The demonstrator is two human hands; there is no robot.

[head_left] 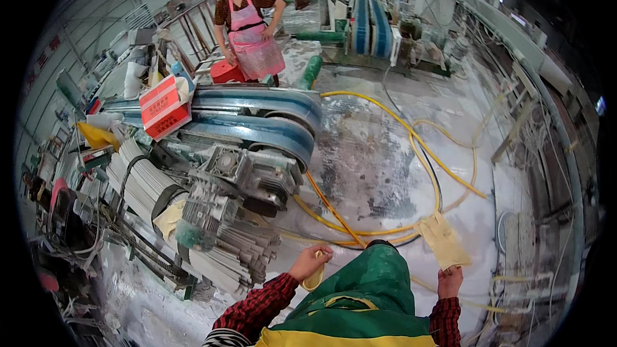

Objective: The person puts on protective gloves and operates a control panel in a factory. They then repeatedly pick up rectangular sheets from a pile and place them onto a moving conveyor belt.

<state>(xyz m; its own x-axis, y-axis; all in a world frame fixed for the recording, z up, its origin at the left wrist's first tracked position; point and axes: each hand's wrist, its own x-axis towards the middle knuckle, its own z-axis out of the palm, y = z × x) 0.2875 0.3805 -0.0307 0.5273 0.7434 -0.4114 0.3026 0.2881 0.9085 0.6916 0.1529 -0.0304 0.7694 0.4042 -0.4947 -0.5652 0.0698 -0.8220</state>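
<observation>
While the right grip (450, 281) pinches one end of a pale yellow glove (443, 242), the glove sticks out above the pale floor (472, 222). The left grip (310, 263) is closed on a small yellow piece (313, 281), just beside the green apron (369, 276). A yellow hose (369, 97) curls across the floor.

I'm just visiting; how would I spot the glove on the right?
Find the person's green clothing at the bottom centre, then move right to the right grip. It holds the glove by the cuff edge. Pale yellow, broad and flat, it stands apart from the thin yellow hoses beyond it.
</observation>
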